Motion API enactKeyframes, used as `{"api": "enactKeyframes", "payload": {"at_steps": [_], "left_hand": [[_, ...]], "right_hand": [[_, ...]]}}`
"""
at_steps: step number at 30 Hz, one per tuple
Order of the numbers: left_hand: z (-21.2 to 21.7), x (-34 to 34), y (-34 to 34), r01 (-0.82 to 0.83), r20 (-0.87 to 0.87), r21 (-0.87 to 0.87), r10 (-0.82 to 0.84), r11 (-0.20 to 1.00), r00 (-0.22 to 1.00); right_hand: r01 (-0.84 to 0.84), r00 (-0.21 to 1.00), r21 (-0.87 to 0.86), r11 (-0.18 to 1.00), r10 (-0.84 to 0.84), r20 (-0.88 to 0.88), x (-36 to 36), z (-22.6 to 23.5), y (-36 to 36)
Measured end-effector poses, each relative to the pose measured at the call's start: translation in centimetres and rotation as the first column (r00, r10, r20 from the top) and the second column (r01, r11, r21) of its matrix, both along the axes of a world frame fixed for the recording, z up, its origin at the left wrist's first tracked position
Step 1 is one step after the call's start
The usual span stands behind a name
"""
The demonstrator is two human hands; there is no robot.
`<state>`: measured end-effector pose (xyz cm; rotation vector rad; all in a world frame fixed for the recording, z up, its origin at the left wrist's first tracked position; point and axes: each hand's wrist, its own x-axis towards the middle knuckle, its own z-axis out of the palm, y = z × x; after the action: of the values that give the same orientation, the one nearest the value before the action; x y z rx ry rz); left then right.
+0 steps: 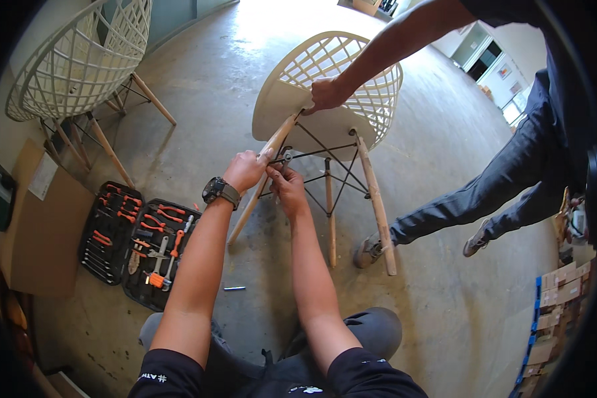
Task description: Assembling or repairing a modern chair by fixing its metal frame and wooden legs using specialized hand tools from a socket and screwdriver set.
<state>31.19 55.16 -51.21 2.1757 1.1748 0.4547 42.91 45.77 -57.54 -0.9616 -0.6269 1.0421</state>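
A white lattice chair [341, 73] lies tipped on its side on the concrete floor, with its wooden legs and black wire braces pointing toward me. My left hand [244, 170], with a watch on the wrist, is closed around one wooden leg [262, 179] near its upper end. My right hand [286, 186] grips a small metal tool [284, 159] at the black wire frame [325, 174] beside that leg. Another person's hand [325, 94] steadies the seat shell from above.
An open black tool case [136, 242] with orange-handled tools lies on the floor at my left. A small blue-tipped part [234, 288] lies near it. A second white lattice chair [79, 63] stands at the far left. The other person's legs [484, 199] are at the right. Cardboard boxes [557, 298] are stacked at the right edge.
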Motion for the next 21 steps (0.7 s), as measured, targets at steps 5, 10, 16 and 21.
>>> {"api": "enactKeyframes", "payload": {"at_steps": [5, 10, 16, 21], "left_hand": [[-0.5, 0.1, -0.2, 0.042, 0.054, 0.059, -0.045, 0.997, 0.998], [1.0, 0.4, -0.6, 0.047, -0.008, -0.078, -0.048, 0.996, 0.999], [0.9, 0.6, -0.7, 0.027, 0.014, -0.104, -0.026, 0.994, 1.000], [-0.5, 0.3, 0.6, 0.049, 0.071, -0.098, -0.042, 0.994, 0.997]], "right_hand": [[0.021, 1.000, -0.009, 1.000, -0.021, 0.010, -0.1, 0.6, -0.6], [0.027, 0.999, -0.047, 0.999, -0.025, 0.029, 0.0, 0.4, -0.9], [0.056, 0.998, -0.061, 0.997, -0.056, 0.008, -0.7, 0.2, -1.4], [0.061, 0.998, -0.046, 0.997, -0.062, -0.006, -1.2, 0.2, -1.3]]}}
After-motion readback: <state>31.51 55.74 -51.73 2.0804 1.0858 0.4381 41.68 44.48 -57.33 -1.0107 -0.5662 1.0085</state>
